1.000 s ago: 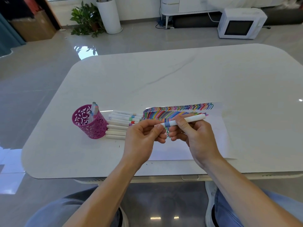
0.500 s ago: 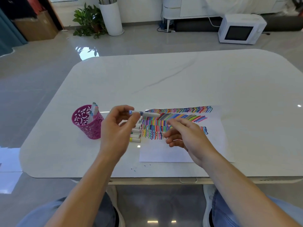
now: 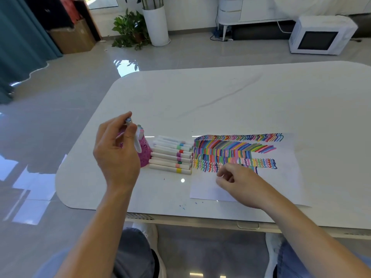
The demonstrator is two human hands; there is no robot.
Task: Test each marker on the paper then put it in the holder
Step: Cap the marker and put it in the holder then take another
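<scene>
Pinching marker [image 3: 137,143] above holder [image 3: 146,154] rim, left hand [image 3: 115,151]; right hand [image 3: 239,183] relaxed, empty, over paper [image 3: 285,177]

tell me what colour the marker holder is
The holder is magenta pink; it shows best in the head view.

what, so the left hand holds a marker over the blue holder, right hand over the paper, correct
The holder is pink, not blue; the head view shows it. The left hand holds a marker over it, the right hand over the paper.

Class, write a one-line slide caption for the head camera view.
Left hand holds a marker at the pink holder; right hand over the scribbled paper.
</scene>
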